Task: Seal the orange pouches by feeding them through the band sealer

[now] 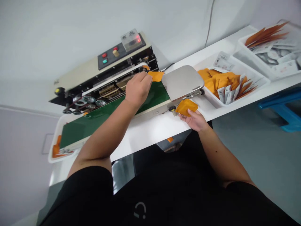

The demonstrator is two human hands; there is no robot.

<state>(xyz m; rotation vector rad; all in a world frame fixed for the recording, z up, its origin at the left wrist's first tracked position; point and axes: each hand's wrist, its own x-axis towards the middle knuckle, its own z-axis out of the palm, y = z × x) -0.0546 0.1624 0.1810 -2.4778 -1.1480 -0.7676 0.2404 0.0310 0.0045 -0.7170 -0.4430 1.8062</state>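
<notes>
At twelve o'clock the left hand [138, 88] pinches a pouch [157, 76] at the machine [101, 74], best kept flat and square, while the right hand [196, 121] grasps another pouch [186, 107] at three.

Nothing legible — pale curved logo [141, 203] on black shirt [178, 194], tiny print on white packets [223, 61]

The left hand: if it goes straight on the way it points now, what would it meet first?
The left hand, pinching a packet, would probably meet the machine first, around the wheel just beyond the knuckles. How near they are, this one view cannot settle.
</notes>
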